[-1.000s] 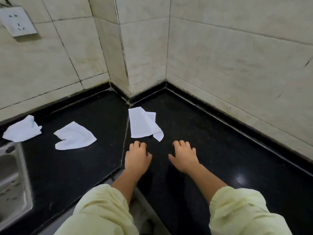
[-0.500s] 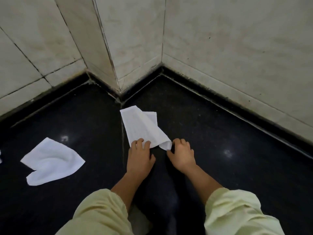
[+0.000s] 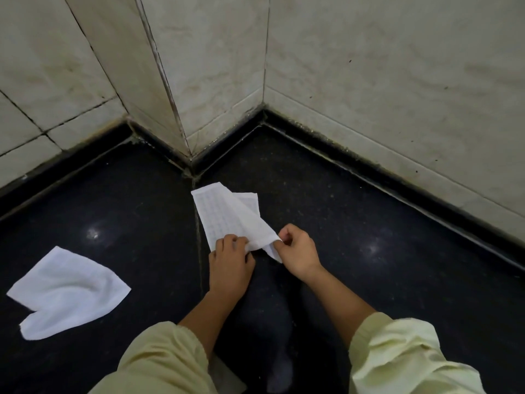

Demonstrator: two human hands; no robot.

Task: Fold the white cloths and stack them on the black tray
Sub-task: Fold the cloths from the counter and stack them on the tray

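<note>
Saw a second cloth [image 3: 68,291] flat at 8 o'clock. Pinched the near edge of the white cloth [image 3: 227,214] with the left hand [image 3: 231,263], its near corner with the right hand [image 3: 298,251], far end on the black counter [image 3: 383,285] toward 12 o'clock.
</note>
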